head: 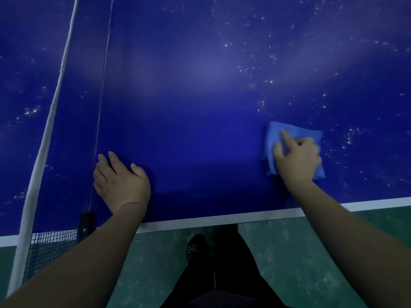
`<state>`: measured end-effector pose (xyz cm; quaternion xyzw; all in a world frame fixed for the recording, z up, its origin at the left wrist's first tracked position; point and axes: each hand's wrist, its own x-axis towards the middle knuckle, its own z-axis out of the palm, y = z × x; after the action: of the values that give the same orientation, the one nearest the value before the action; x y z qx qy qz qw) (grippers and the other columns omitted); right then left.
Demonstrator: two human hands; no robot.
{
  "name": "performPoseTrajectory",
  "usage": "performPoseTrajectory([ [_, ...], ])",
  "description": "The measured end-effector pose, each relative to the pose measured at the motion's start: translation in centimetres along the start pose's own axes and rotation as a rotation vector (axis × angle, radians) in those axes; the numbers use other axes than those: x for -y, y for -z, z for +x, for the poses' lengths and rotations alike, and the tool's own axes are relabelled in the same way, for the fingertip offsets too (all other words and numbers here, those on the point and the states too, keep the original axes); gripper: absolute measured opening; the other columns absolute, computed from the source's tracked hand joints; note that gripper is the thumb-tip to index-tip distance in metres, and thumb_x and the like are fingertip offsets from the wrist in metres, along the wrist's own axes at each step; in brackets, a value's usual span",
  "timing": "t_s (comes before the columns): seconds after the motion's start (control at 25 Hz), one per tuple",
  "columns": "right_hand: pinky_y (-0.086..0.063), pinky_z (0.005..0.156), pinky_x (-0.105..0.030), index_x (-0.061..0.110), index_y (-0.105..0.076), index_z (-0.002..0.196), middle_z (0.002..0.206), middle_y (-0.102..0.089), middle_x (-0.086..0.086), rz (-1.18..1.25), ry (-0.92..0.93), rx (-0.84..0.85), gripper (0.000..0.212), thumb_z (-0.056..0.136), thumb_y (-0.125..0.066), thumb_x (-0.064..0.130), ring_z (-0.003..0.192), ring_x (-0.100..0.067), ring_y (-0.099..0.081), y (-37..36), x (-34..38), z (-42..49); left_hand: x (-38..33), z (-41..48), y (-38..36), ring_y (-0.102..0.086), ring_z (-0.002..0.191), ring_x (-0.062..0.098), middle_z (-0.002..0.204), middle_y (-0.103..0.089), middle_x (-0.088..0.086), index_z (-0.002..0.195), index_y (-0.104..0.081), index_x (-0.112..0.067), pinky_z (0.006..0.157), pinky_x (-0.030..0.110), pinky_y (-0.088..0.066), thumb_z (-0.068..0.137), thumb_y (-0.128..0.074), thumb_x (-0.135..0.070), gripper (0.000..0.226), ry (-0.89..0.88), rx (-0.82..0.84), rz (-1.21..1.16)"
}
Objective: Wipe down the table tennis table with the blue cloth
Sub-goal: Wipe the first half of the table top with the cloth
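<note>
Wiping: our right hand (pixel 298 158) curls fingers (pixel 287 137) onto the folded blue cloth (pixel 308 132) on the dark blue desk (pixel 200 96).
Left hand (pixel 121 182): flat, relaxed, beside the white-taped net (pixel 47 130).
Next: white specks (pixel 349 136) farther from net.

Your one camera rides on your head and looks forward and steeply down across the side edge of the table tennis table (pixel 200 96), near enough that its blue top fills most of the frame. The net (pixel 44 247) climbs the left margin (bowed by the wide lens). Your left hand (pixel 120 183) and your right hand (pixel 298 158), curled on the blue cloth (pixel 295 132), enter from below, past the green floor (pixel 311 252).
</note>
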<state>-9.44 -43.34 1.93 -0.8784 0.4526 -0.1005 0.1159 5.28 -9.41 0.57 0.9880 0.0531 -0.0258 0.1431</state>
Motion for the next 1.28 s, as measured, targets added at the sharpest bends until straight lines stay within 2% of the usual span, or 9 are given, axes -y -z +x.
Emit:
performPoseTrajectory([
  [0.08, -0.036, 0.091, -0.05, 0.035, -0.057, 0.134, 0.106, -0.047, -0.013, -0.004, -0.221, -0.058, 0.044, 0.09, -0.056, 0.042, 0.099, -0.037, -0.047, -0.1, 0.3, -1.6, -0.1, -0.1, 0.0, -0.018, 0.143, 0.037, 0.158, -0.019, 0.015, 0.152, -0.022, -0.01, 0.115, 0.056, -0.016, 0.096, -0.035, -0.035, 0.063, 0.002, -0.003, -0.001],
  [0.2, -0.038, 0.075, -0.042, 0.032, -0.066, 0.124, 0.096, -0.052, -0.012, 0.091, 0.187, -0.001, 0.04, 0.084, -0.066, 0.035, 0.087, -0.034, -0.051, -2.1, 5.8, -4.5, -0.1, 0.0, 0.1, -0.017, 0.143, 0.036, 0.158, -0.018, 0.015, 0.152, -0.021, -0.011, 0.116, 0.056, -0.016, 0.096, -0.035, -0.035, 0.063, 0.009, 0.008, 0.004],
  [0.32, -0.034, 0.081, -0.039, 0.036, -0.06, 0.13, 0.102, -0.048, -0.008, 0.036, 0.576, 0.178, 0.041, 0.089, -0.061, 0.041, 0.096, -0.03, -0.048, -2.6, 9.4, 1.9, -0.2, 0.1, 0.0, -0.016, 0.144, 0.035, 0.159, -0.017, 0.014, 0.153, -0.02, -0.012, 0.116, 0.055, -0.014, 0.097, -0.034, -0.036, 0.063, 0.022, 0.01, 0.008],
  [0.4, -0.035, 0.088, -0.04, 0.037, -0.057, 0.134, 0.111, -0.048, -0.009, 0.0, 0.469, 0.167, 0.043, 0.092, -0.057, 0.045, 0.105, -0.032, -0.047, -2.6, 8.1, 7.4, -0.1, 0.1, 0.0, -0.015, 0.144, 0.035, 0.159, -0.017, 0.014, 0.153, -0.02, -0.012, 0.116, 0.055, -0.014, 0.097, -0.034, -0.036, 0.062, 0.024, 0.002, 0.01],
  [0.56, -0.035, 0.092, -0.044, 0.037, -0.055, 0.134, 0.113, -0.049, -0.012, 0.062, -0.154, -0.054, 0.045, 0.091, -0.053, 0.046, 0.105, -0.035, -0.047, -2.6, 5.2, 5.9, -0.3, 0.0, 0.1, -0.013, 0.145, 0.035, 0.16, -0.015, 0.014, 0.153, -0.02, -0.012, 0.117, 0.053, -0.011, 0.098, -0.036, -0.034, 0.062, 0.037, 0.009, 0.005],
  [0.8, -0.032, 0.089, -0.039, 0.04, -0.054, 0.135, 0.111, -0.047, -0.007, -0.002, 0.565, 0.182, 0.044, 0.092, -0.053, 0.049, 0.104, -0.029, -0.045, -4.4, 12.3, 8.1, -0.5, 0.0, 0.0, -0.015, 0.144, 0.035, 0.16, -0.016, 0.014, 0.153, -0.021, -0.011, 0.116, 0.054, -0.012, 0.099, -0.038, -0.033, 0.061, 0.039, -0.011, 0.024],
  [1.0, -0.032, 0.099, -0.047, 0.037, -0.05, 0.138, 0.12, -0.047, -0.011, 0.053, -0.099, -0.025, 0.047, 0.093, -0.047, 0.048, 0.113, -0.035, -0.045, -4.0, 8.0, 12.8, -0.5, 0.0, 0.1, -0.015, 0.144, 0.034, 0.16, -0.017, 0.013, 0.153, -0.022, -0.012, 0.116, 0.054, -0.012, 0.098, -0.041, -0.031, 0.061, 0.047, -0.012, 0.03],
  [1.2, -0.033, 0.082, -0.039, 0.037, -0.058, 0.132, 0.102, -0.048, -0.007, 0.078, 0.586, 0.162, 0.042, 0.091, -0.056, 0.043, 0.096, -0.031, -0.047, -5.6, 12.5, 8.9, -0.6, -0.1, 0.0, -0.016, 0.143, 0.034, 0.159, -0.018, 0.013, 0.153, -0.023, -0.012, 0.116, 0.055, -0.012, 0.097, -0.037, -0.034, 0.061, 0.043, -0.026, 0.027],
  [1.28, -0.036, 0.086, -0.041, 0.038, -0.055, 0.134, 0.109, -0.048, -0.009, -0.015, 0.672, 0.171, 0.043, 0.092, -0.053, 0.046, 0.102, -0.033, -0.047, -6.0, 14.3, 14.4, -0.3, 0.0, -0.3, -0.016, 0.143, 0.033, 0.159, -0.018, 0.012, 0.152, -0.024, -0.013, 0.115, 0.055, -0.012, 0.093, -0.031, -0.039, 0.066, 0.05, -0.034, 0.027],
])
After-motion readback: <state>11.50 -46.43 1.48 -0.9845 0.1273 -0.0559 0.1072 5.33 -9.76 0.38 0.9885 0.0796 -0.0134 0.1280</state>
